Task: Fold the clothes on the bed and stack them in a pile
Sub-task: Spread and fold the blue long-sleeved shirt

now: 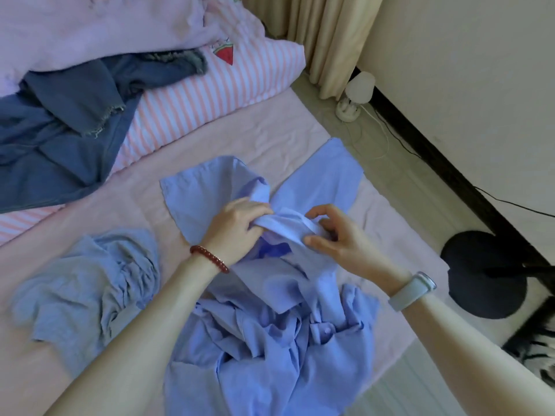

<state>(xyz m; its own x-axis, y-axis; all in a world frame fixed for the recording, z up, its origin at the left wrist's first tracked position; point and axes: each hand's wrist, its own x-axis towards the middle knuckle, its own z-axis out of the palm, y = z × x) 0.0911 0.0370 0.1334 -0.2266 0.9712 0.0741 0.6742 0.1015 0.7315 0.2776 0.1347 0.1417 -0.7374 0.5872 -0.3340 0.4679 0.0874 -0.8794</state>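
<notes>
A light blue button shirt (270, 331) lies crumpled on the pink bed sheet (126, 217), its sleeves spread toward the far side. My left hand (237, 226) grips the shirt's collar from the left. My right hand (333, 235) pinches the same collar band from the right, thumb under it and fingers curled over it. A grey-blue top (90, 289) lies bunched to the left of the shirt. Dark blue denim jeans (69, 130) sprawl over the striped pillow at the far left.
A pink-striped pillow (210, 91) and a pale pink blanket (90, 28) sit at the head of the bed. The bed's right edge drops to the floor, where a small white lamp (356, 94), cables and a round black stand base (483, 274) sit by the wall.
</notes>
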